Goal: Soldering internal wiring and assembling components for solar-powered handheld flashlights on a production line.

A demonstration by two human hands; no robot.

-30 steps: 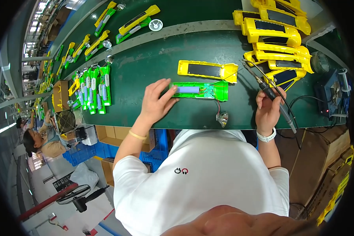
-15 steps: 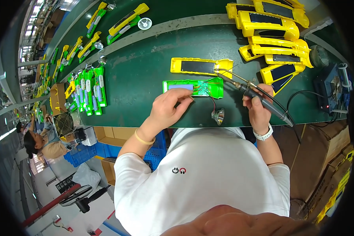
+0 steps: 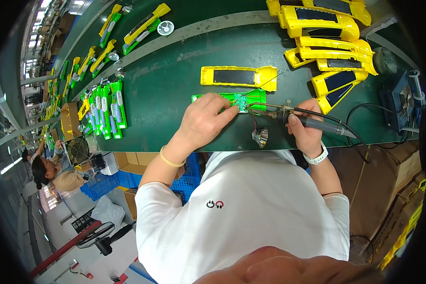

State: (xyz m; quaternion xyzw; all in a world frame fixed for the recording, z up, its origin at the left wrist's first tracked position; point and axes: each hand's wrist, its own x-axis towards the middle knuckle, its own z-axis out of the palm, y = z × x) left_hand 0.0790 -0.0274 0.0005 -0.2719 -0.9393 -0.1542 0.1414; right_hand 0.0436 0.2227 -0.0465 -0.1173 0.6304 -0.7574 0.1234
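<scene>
A green plastic housing half [image 3: 258, 97] lies on the bench before me, a small green circuit board [image 3: 241, 103] with thin wires inside it. My left hand [image 3: 206, 120] covers its left part, fingertips pinched beside the board; what they hold is hidden. In my right hand [image 3: 307, 125] is a soldering iron [image 3: 319, 124] with a thin metal feed tube along it. Its tip reaches the board's lower right edge. A small reflector lamp head [image 3: 260, 137] hangs by wires below the housing. Just beyond lies a yellow housing half [image 3: 265, 78] with a dark panel.
Yellow housing parts [image 3: 322, 23] are piled at the far right. A dark soldering station [image 3: 397, 104] stands at the right, its cable trailing to the iron. Green units with batteries [image 3: 106, 109] stand grouped at the left. A metal strip [image 3: 199, 31] crosses the bench behind.
My right hand has brought the iron's tip down and left from the yellow housing half to the circuit board. My left hand has shifted slightly up and right over the green housing.
</scene>
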